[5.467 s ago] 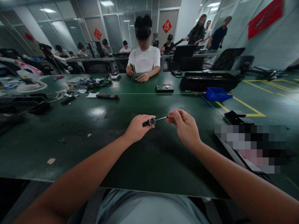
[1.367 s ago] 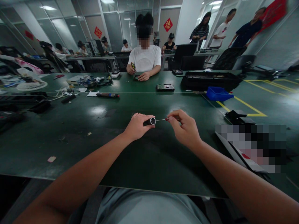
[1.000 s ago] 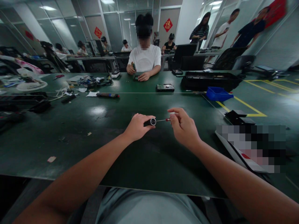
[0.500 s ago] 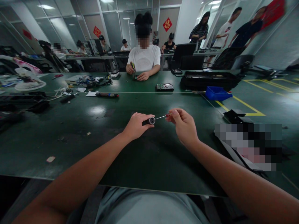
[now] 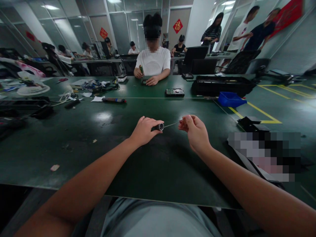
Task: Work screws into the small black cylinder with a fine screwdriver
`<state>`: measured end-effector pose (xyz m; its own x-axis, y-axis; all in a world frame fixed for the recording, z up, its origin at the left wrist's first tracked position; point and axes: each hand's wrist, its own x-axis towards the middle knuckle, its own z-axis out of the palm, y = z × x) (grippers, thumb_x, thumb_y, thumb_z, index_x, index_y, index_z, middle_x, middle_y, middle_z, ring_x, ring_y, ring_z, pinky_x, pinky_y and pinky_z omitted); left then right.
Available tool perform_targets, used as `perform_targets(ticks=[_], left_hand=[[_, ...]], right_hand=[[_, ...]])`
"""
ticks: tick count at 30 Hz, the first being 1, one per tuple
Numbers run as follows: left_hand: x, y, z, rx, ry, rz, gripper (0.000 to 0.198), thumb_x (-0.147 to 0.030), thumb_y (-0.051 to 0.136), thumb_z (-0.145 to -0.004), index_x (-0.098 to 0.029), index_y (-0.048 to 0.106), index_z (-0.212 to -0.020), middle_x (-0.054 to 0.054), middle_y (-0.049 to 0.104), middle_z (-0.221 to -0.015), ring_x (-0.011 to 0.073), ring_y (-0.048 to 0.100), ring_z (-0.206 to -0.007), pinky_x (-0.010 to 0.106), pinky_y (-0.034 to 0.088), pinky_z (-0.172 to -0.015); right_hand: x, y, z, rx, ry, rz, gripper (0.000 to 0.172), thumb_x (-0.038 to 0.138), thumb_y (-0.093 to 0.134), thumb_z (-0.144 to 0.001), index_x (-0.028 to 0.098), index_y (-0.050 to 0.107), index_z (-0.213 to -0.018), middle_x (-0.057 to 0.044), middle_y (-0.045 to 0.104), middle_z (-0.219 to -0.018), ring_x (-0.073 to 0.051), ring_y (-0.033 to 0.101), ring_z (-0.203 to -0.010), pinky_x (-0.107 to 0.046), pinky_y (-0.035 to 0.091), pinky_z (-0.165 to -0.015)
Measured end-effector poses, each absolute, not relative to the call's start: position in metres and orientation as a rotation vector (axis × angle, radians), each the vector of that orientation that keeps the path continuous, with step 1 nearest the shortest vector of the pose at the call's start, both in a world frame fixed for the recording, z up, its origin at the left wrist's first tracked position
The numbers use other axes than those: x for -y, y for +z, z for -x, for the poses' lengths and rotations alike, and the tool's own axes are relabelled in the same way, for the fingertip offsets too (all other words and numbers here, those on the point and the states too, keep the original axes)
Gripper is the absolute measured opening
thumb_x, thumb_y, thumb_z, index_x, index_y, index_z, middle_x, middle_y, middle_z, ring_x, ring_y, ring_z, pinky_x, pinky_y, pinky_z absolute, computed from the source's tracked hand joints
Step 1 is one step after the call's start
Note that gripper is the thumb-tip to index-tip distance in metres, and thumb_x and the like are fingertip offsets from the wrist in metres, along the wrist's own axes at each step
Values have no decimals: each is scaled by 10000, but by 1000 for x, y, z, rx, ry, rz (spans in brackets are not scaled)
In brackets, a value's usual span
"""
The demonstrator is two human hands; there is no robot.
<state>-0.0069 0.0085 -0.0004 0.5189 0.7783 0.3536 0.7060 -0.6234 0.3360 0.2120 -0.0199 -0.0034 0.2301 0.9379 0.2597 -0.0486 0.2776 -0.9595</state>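
Observation:
My left hand [image 5: 145, 130] is closed round a black cylinder [image 5: 155, 127], its silver-ringed round end [image 5: 161, 126] facing right and towards me. Thumb and fingers wrap its sides, so most of the body is hidden. In my right hand [image 5: 197, 131] I pinch a thin screwdriver, whose metal shaft [image 5: 171, 124] points left. Its tip meets the ringed end; whether it goes inside I cannot tell. The fingers cover most of its handle. Both hands are held above the green table [image 5: 153, 174].
Across the table a person [image 5: 153, 62] works with a screwdriver. A hard drive [image 5: 174, 92], a black tray-like housing [image 5: 222, 86] and a blue scoop-shaped bin [image 5: 231, 99] lie ahead to the right. On the left are a dark pen-like tool [image 5: 114, 100], cables and a white fan [image 5: 33, 89].
My right fingers have shifted slightly on the screwdriver, and less of its red part shows. The cylinder stays in my left hand, almost in place.

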Motion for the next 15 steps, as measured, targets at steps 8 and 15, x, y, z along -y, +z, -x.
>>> perform_targets(ticks=[8, 15], left_hand=[[-5, 0, 6, -1268, 757, -2575, 385, -365, 695, -885, -303, 647, -1262, 39, 698, -1209, 255, 594, -1146, 560, 275, -1122], [-6, -1, 6, -1240, 841, -2532, 363, -354, 687, -890, -287, 652, -1245, 34, 691, -1235, 248, 584, -1180, 541, 288, -1125]], right_hand=[[38, 9, -206, 1464, 632, 1115, 193, 406, 534, -957, 223, 595, -962, -26, 698, -826, -174, 686, -745, -349, 549, -719], [43, 11, -207, 1534, 547, 1123, 160, 369, 489, -986, 233, 573, -989, -29, 697, -843, -178, 687, -769, -353, 550, -719]])
